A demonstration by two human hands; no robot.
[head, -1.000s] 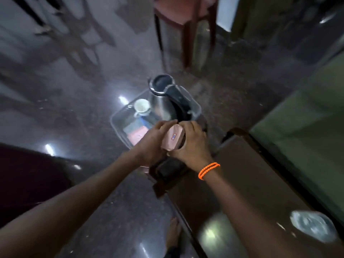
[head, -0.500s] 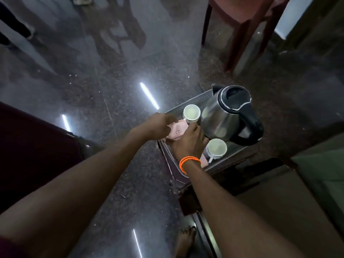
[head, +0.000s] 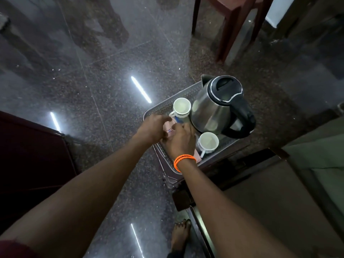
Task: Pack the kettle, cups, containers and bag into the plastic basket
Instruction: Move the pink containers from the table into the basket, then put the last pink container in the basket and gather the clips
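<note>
Both hands have come down from above the dark table corner into the basket, carrying the pink packet with them, and the view has swung so the basket now sits right of centre. Left hand (head: 153, 128) and right hand (head: 181, 141) meet over the small pink rectangular packet with a printed label (head: 169, 131), the grip of each closed on it: the left hand's fingers curl over its upper-left edge, the right hand's fingers press on its right side and top. A band of orange beads (head: 183, 160) circles the right wrist. Under and around the hands lies the grey perforated plastic basket (head: 163, 107), resting on the speckled polished stone floor (head: 104, 75). Inside it, just above the hands, stands a white ceramic cup (head: 181, 108) with its handle to the lower left; a second white cup (head: 208, 143) stands just right of the right hand. Between and behind the cups, the stainless steel kettle with a black lid and black handle (head: 217, 108) stands upright in the basket's right part. A sliver of blue (head: 179, 120) shows beneath the upper cup; what it is cannot be told. Toward the lower right of the frame runs the dark brown table (head: 270, 211), and a bare foot (head: 180, 233) shows at the bottom edge. Red-brown chair legs (head: 230, 28) stand at the upper right.
</note>
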